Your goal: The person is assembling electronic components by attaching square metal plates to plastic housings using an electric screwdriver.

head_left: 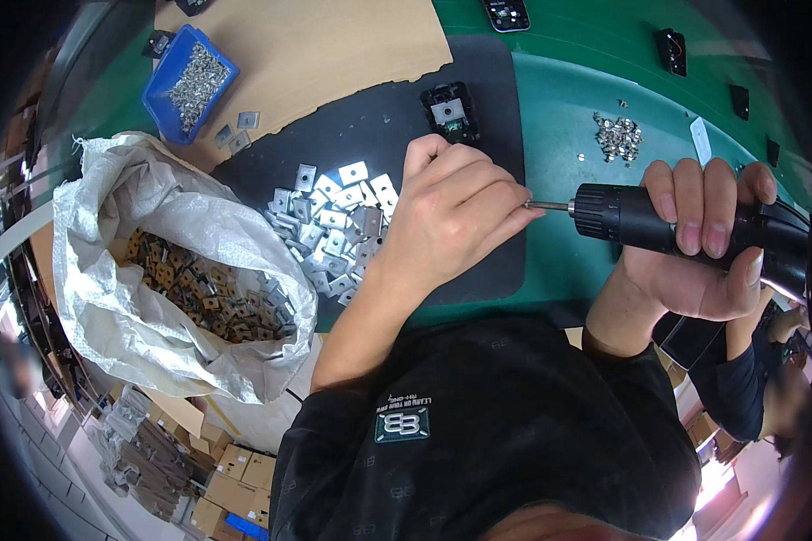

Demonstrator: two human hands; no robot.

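Observation:
My right hand [695, 243] is wrapped round a black electric screwdriver [627, 215], held level with its thin metal bit [550, 206] pointing left. At the bit's tip, the thumb and fingers of my left hand [456, 212] are pinched together; whatever small thing they hold is hidden. Just beyond my left hand lies a black plastic housing [451, 113] with a metal plate and a bit of green circuit board in it. Left of that hand, a pile of square metal plates with holes [334, 230] covers part of the dark mat [496, 261].
A white woven sack [99, 307] of metal pieces stands at the left. Behind it, a blue bin [158, 104] of small metal parts rests by cardboard [334, 45]. Small screws or similar parts [618, 137] lie heaped at the right. Another person [740, 388] is at lower right.

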